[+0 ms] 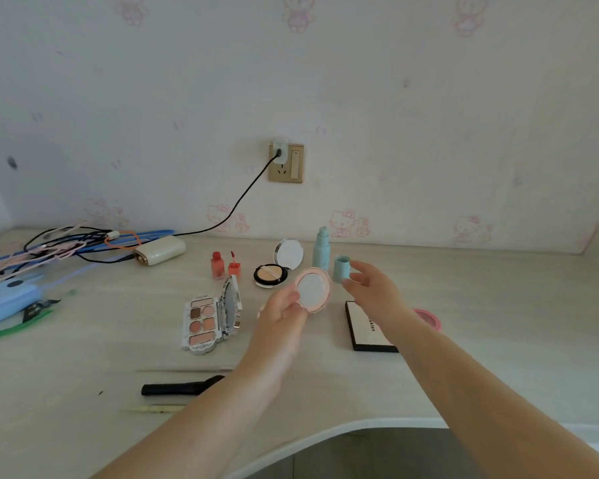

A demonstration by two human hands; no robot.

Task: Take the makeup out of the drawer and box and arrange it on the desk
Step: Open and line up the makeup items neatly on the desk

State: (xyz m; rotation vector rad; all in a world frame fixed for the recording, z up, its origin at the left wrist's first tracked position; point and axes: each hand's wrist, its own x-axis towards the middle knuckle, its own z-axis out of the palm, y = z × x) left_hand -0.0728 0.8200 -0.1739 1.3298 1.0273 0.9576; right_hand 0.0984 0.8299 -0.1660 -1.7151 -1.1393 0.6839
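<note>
We hold the round pink compact [312, 289] upright in our left hand [284, 305], its grip pinched on the rim, above the tabletop [498, 305] between the open cream compact [270, 275] on its far left and the black palette [369, 328] on its near right. Our right hand [370, 288] hangs beside it, fingers loosely spread and holding nothing. To do this well, we judge, we should steady the pale, pink-rimmed disc with both hands and set it flat in that gap, clear of the mint cap [341, 268].
</note>
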